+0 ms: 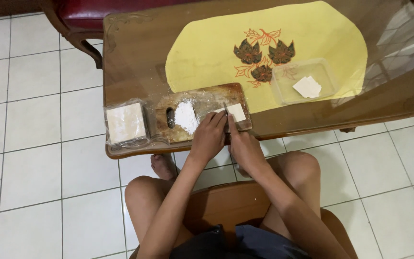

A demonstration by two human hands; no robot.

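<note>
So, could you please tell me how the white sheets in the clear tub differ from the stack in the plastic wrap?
The sheets in the tub are few, loose and unwrapped, lying askew inside the clear tub on the yellow mat. The wrapped stack is thick, squared up and sealed in plastic, sitting left of the cutting board on bare table. Both look like pale, square, thin sheets.

Home living room; white tiled floor [34, 158]; glass-topped wooden table [135, 52]; red cushioned chair [87, 14]

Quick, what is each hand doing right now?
Left hand: pressed on the white sheet on the board.
Right hand: closed around a knife.
</note>
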